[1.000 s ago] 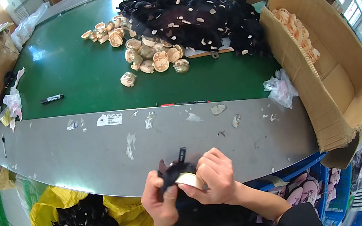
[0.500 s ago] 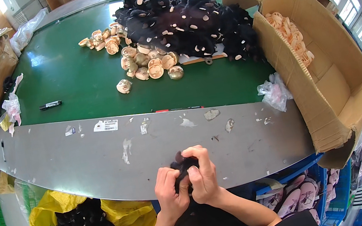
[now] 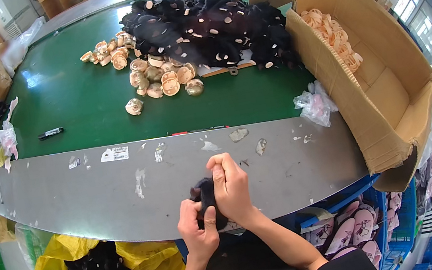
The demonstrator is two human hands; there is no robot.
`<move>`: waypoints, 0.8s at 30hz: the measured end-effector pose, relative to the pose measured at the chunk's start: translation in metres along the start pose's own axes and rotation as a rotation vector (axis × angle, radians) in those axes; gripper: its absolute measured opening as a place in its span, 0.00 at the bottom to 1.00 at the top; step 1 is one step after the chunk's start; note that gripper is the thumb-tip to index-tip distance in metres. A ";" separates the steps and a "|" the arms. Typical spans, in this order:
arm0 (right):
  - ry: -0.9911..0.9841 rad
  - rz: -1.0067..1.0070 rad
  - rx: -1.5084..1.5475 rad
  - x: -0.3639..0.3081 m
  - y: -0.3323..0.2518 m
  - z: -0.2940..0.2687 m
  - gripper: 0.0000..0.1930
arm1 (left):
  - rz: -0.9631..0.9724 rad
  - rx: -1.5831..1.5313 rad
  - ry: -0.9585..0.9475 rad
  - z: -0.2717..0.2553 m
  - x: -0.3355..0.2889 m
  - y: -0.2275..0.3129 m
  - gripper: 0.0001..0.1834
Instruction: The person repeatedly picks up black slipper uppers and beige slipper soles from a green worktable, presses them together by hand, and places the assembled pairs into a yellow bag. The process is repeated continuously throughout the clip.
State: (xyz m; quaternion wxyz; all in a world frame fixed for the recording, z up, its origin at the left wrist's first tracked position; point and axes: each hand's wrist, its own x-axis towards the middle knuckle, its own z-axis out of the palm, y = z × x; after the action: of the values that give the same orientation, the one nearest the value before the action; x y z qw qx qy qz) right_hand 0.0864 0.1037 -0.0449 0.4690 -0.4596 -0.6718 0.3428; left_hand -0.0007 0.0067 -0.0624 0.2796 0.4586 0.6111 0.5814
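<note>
Over the near edge of the grey metal tabletop (image 3: 106, 200), I hold a small black furry plush piece (image 3: 206, 191) between my hands. My left hand (image 3: 198, 230) is closed round its lower left side, thumb pointing up along it. Against its right side my right hand (image 3: 230, 190) is closed, fingers curled and thumb pressed to them; the part it grips is mostly hidden. A small brownish patch shows at the top left of the piece. On the green surface (image 3: 90, 111) beyond lies a big pile of similar black furry pieces (image 3: 198, 34) with pale oval spots.
Cream and gold molded shells (image 3: 170, 85) lie before the pile. At right stands an open cardboard box (image 3: 398, 120) holding peach-coloured strips (image 3: 334, 36). A yellow bag (image 3: 154, 261) of black pieces sits lower left, a blue crate (image 3: 377, 199) of pink slippers (image 3: 342, 228) lower right.
My right hand has risen and turned upright beside the plush piece, and more of the black fur shows between the hands. The whole view has shifted slightly.
</note>
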 end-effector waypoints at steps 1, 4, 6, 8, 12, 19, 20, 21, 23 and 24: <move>0.023 0.011 0.031 0.002 -0.004 0.001 0.05 | -0.024 -0.022 0.013 -0.002 0.002 0.003 0.12; 0.077 -0.022 0.102 0.003 -0.011 -0.006 0.04 | 0.020 0.016 0.137 -0.021 0.002 0.010 0.12; 0.056 0.021 0.109 0.001 -0.009 -0.014 0.07 | -0.130 -0.104 0.240 -0.058 -0.004 0.028 0.13; -0.004 0.056 0.098 0.002 -0.007 -0.022 0.08 | -0.044 -0.028 0.431 -0.108 -0.014 0.035 0.15; -0.117 0.118 0.028 0.007 -0.002 -0.047 0.08 | -0.275 0.351 0.604 -0.240 -0.065 0.031 0.11; -0.368 -0.044 -0.203 -0.012 0.014 -0.026 0.07 | -0.697 1.295 0.460 -0.358 -0.238 -0.155 0.29; -0.390 -0.041 -0.201 -0.011 0.012 -0.023 0.07 | -0.868 1.216 0.439 -0.357 -0.256 -0.180 0.33; -0.398 -0.037 -0.206 -0.010 0.009 -0.020 0.07 | -0.877 1.161 0.464 -0.352 -0.255 -0.183 0.35; -0.423 -0.025 -0.202 -0.008 0.006 -0.014 0.07 | -0.891 1.029 0.543 -0.341 -0.241 -0.173 0.38; -0.435 -0.052 -0.239 -0.007 0.007 -0.014 0.07 | -0.838 0.996 0.574 -0.339 -0.239 -0.176 0.38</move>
State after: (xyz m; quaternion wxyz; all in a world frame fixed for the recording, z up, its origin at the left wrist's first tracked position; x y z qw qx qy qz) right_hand 0.1030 0.0999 -0.0487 0.2645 -0.4095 -0.8044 0.3395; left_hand -0.2377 -0.3424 -0.2211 0.0648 0.0870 0.9787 0.1742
